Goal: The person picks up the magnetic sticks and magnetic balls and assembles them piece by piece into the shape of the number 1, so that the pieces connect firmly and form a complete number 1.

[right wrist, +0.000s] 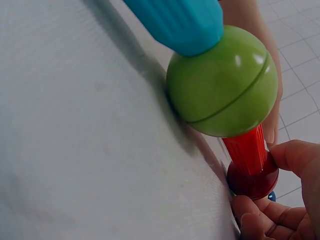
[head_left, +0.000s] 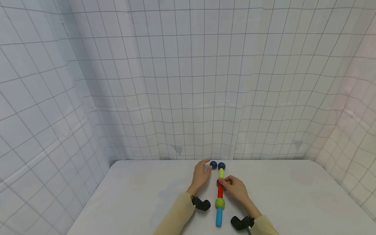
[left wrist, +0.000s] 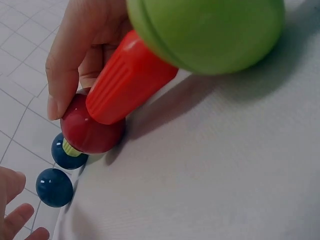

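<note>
A chain of toy balls and rods lies on the table. From near to far it has a light blue rod (head_left: 219, 217), a green ball (right wrist: 222, 82), a red rod (left wrist: 125, 82), a dark red ball (left wrist: 92, 131), a yellow-green rod (head_left: 221, 173) and a dark blue ball (head_left: 221, 165). My right hand (head_left: 236, 189) pinches the dark red ball between thumb and fingers. Left of the chain's far end sits a loose dark blue ball (left wrist: 54, 187). Beside that ball is my left hand (head_left: 201, 175), its fingers spread, with a gap to the ball in the left wrist view.
The white table (head_left: 132, 195) extends to both sides of the chain. Behind its far edge hangs a white cloth with a dark grid (head_left: 191, 81), and similar cloth covers the left and right sides. Black wrist cameras sit on both wrists, close to the chain's near half.
</note>
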Action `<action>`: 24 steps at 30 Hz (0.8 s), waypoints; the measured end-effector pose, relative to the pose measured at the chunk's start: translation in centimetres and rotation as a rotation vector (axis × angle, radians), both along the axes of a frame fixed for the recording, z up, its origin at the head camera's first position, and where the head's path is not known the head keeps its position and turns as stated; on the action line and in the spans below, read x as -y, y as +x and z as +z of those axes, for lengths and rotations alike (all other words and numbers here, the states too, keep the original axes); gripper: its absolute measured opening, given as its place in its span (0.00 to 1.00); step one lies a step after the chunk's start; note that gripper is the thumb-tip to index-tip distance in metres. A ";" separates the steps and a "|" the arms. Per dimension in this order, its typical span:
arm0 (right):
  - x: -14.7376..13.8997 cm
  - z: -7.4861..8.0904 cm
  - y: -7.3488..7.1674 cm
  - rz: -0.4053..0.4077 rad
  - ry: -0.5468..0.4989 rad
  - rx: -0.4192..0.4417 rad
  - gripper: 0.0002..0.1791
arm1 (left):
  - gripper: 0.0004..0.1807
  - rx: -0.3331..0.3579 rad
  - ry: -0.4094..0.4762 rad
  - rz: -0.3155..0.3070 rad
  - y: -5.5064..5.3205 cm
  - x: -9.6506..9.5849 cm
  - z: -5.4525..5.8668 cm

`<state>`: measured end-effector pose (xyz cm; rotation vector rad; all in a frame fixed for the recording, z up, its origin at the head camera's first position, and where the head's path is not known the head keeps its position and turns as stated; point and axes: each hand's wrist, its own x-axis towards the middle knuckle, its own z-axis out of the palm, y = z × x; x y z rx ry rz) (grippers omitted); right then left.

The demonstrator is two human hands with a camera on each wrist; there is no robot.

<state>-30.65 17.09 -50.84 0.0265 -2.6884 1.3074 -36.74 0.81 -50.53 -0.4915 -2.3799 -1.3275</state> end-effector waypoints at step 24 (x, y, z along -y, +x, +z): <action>0.0 -0.1 0.0 -0.001 -0.011 -0.018 0.19 | 0.16 -0.093 -0.198 -0.130 -1.8 -0.6 -0.4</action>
